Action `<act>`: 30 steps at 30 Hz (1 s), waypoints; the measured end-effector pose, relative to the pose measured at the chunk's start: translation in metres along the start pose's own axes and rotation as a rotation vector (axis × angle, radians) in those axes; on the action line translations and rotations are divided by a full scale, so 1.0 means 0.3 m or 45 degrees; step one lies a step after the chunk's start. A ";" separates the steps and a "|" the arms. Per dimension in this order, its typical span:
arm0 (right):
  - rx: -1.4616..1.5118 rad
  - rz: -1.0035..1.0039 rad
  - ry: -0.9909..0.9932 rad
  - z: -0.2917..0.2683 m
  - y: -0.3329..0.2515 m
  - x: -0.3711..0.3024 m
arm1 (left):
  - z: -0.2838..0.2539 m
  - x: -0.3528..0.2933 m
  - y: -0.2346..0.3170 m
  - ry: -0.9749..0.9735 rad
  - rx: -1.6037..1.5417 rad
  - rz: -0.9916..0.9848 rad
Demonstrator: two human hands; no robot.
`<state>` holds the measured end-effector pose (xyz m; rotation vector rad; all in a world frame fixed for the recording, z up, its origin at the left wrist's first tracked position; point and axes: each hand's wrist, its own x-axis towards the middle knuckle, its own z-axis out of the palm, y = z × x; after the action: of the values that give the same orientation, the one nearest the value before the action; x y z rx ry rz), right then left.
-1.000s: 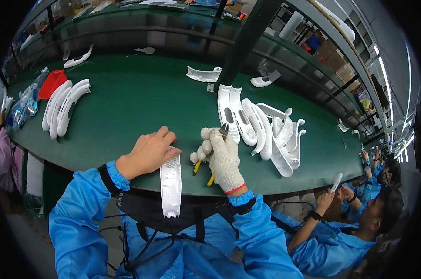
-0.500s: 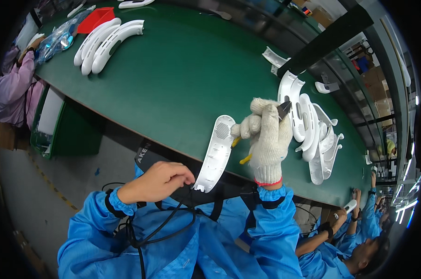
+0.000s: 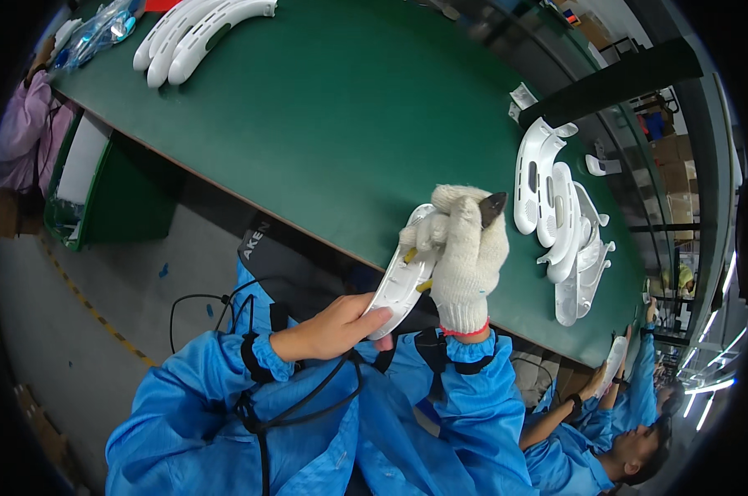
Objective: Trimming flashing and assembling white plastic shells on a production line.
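My left hand [image 3: 341,327] is bare and closed on the near end of a curved white plastic shell [image 3: 400,288], its thumb on the ribbed inside. In a knitted white glove, my right hand [image 3: 465,256] grips nippers [image 3: 493,208] with a dark pointed jaw and yellow handles. The jaw points away from the shell, up and to the right. Gloved fingers lie over the shell's far end and hide part of it. The shell is tilted at the table's front edge.
Several white shells [image 3: 564,211] lie piled on the green table [image 3: 332,124] at right, near a dark post [image 3: 614,80]. More curved white shells [image 3: 212,37] lie far left. A green bin [image 3: 130,194] stands below. Co-workers sit at both sides, one in a pink sleeve [image 3: 31,124].
My left hand has moved right and taken hold of the shell's near end. The gloved hand's fingers now cover the far end, the nippers still in it. The whole view has shifted slightly.
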<state>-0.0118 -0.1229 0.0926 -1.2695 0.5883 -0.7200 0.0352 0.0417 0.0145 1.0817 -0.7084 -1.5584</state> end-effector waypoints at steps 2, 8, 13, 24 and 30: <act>-0.061 0.017 0.009 -0.015 -0.008 -0.007 | 0.005 0.045 -0.008 -0.034 -0.175 0.040; -0.111 0.096 -0.056 0.011 -0.027 -0.026 | -0.007 0.106 -0.032 -0.214 -0.808 0.027; 0.053 0.048 0.046 0.008 -0.009 -0.033 | 0.016 0.101 -0.050 -0.175 -0.777 0.083; -0.121 0.013 0.064 0.015 -0.009 -0.033 | 0.033 0.087 -0.032 -0.020 -0.640 0.054; -0.041 0.119 0.083 0.038 -0.014 0.000 | 0.047 0.084 -0.013 0.031 -0.682 0.038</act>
<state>-0.0039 -0.1163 0.0991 -1.2431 0.7102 -0.6784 0.0200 0.0171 0.0101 0.6833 -0.2588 -1.5821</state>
